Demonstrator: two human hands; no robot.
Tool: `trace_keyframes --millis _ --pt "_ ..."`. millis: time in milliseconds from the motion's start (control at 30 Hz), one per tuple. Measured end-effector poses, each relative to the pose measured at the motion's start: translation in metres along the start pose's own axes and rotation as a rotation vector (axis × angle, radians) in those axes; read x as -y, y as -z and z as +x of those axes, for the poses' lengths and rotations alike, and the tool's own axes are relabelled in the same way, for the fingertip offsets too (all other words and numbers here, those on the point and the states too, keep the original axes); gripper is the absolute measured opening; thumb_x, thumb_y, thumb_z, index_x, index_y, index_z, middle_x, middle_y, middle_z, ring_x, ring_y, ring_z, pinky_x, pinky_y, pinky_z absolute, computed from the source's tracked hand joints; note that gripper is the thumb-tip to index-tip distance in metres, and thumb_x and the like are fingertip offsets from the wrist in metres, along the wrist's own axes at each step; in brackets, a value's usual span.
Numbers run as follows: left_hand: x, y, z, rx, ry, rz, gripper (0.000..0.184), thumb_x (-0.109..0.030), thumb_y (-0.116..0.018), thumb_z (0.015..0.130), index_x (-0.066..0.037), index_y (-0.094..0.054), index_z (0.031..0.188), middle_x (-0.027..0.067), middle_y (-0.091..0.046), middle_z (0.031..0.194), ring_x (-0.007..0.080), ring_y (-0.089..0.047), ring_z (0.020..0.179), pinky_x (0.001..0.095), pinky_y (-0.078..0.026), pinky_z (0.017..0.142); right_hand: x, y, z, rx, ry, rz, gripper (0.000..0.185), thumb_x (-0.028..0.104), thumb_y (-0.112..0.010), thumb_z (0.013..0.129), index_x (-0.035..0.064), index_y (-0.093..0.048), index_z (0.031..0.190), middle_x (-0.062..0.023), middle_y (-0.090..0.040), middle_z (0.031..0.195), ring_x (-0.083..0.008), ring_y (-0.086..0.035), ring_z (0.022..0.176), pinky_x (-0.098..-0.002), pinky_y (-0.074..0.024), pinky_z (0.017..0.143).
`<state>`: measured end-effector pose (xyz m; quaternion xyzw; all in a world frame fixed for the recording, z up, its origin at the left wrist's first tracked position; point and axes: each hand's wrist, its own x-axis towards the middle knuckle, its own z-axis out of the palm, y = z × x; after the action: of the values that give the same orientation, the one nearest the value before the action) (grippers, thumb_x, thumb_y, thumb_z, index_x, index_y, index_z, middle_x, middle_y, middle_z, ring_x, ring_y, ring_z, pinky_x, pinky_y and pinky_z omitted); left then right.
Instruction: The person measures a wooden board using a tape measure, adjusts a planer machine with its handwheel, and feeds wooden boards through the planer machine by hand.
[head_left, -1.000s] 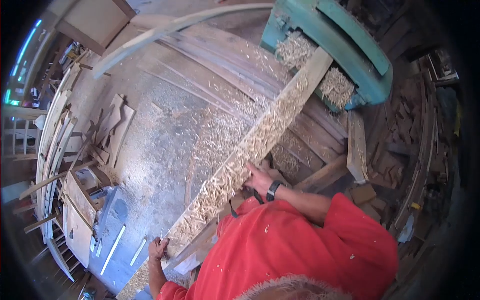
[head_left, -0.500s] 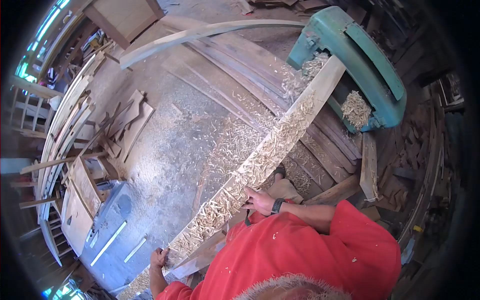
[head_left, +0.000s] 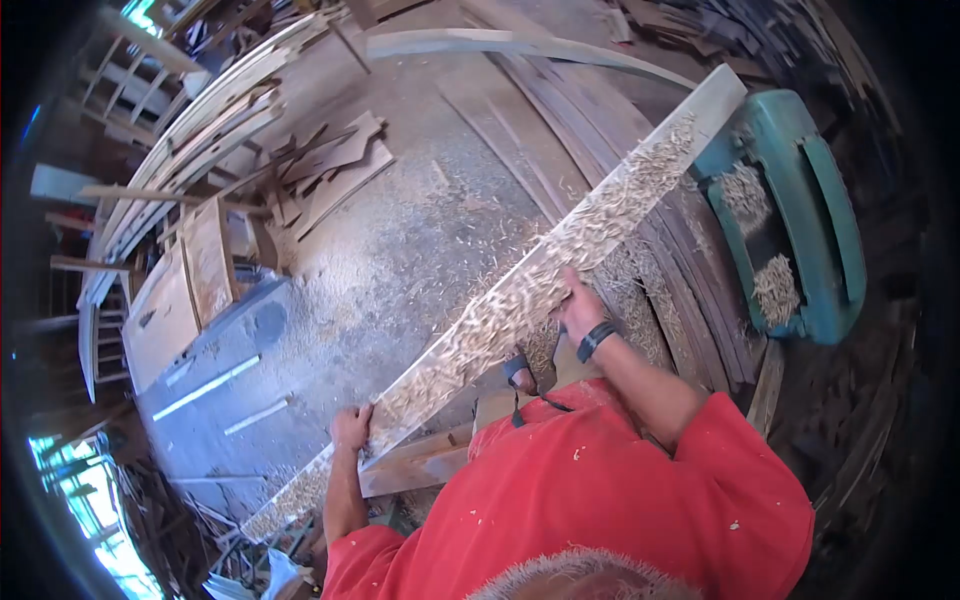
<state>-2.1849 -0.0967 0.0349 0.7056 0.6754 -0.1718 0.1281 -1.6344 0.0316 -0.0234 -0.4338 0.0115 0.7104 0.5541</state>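
A long wooden board (head_left: 712,103) runs diagonally across the view, most of its upper face covered with pale wood shavings (head_left: 520,300). My left hand (head_left: 351,428) is closed on the board toward its lower-left end. Farther up, my right hand (head_left: 578,308), with a dark watch on the wrist, grips the near edge; its thumb side shows and the fingers beneath are hidden. The board's upper-right end is outside the opening of a green machine (head_left: 835,225), beside its left edge. Shavings are heaped in that opening.
Long planks (head_left: 690,290) lie on the floor beside the machine, under scattered shavings. A curved timber (head_left: 450,42) spans the back. Broken flat pieces (head_left: 345,170) and a long curved stack of wood (head_left: 215,125) are at the left. A beam (head_left: 420,465) lies near my body.
The board's far end has come away from the machine's opening and swung up to its left side. Both hands have moved with the board, and the head view has turned.
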Motion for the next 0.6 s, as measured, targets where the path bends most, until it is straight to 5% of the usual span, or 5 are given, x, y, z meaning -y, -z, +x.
trace_keyframes --millis 233,333,400,533,600 --pt "-0.060 0.046 0.042 0.084 0.239 -0.134 0.070 -0.068 -0.043 0.089 -0.004 -0.071 0.087 0.0254 -0.069 0.087 0.0420 -0.066 0.090 0.0507 -0.051 0.078 0.037 -0.016 0.053 0.001 0.014 0.083 0.061 0.047 -0.053 0.099 0.0053 -0.043 0.141 -0.0127 -0.054 0.137 -0.0273 -0.052 0.125 -0.0453 -0.0401 0.107" --pt "-0.090 0.079 0.059 0.123 0.261 -0.141 0.074 -0.073 -0.047 0.085 -0.004 -0.071 0.089 0.0259 -0.069 0.087 0.0421 -0.067 0.090 0.0504 -0.051 0.078 0.044 -0.022 0.079 0.050 0.066 0.196 0.063 0.048 -0.058 0.096 0.0088 -0.042 0.143 -0.0118 -0.052 0.140 -0.0275 -0.049 0.127 -0.0495 -0.0362 0.109" --pt "-0.101 0.092 0.080 0.087 0.278 -0.146 0.075 -0.074 -0.048 0.083 -0.002 -0.071 0.089 0.0260 -0.069 0.087 0.0426 -0.067 0.089 0.0502 -0.051 0.078 0.043 -0.035 0.085 0.054 0.176 0.156 0.077 0.060 -0.056 0.092 0.0096 -0.037 0.147 -0.0130 -0.049 0.142 -0.0287 -0.046 0.131 -0.0508 -0.0312 0.113" --pt "-0.129 0.120 0.136 0.126 0.257 -0.124 0.080 -0.078 -0.050 0.080 -0.001 -0.070 0.090 0.0269 -0.069 0.087 0.0429 -0.067 0.088 0.0502 -0.051 0.079 0.016 -0.072 0.090 0.029 -0.039 0.377 0.107 0.083 -0.049 0.078 0.0104 -0.025 0.153 -0.0138 -0.031 0.156 -0.0313 -0.031 0.141 -0.0510 -0.0210 0.117" --pt "-0.158 0.144 0.159 0.071 0.292 -0.078 0.083 -0.080 -0.052 0.076 -0.001 -0.070 0.091 0.0276 -0.069 0.088 0.0435 -0.067 0.088 0.0504 -0.051 0.081 -0.008 -0.093 0.109 0.109 -0.086 0.521 0.103 0.082 -0.048 0.079 0.0142 -0.025 0.153 -0.0125 -0.029 0.157 -0.0318 -0.028 0.143 -0.0510 -0.0208 0.117"
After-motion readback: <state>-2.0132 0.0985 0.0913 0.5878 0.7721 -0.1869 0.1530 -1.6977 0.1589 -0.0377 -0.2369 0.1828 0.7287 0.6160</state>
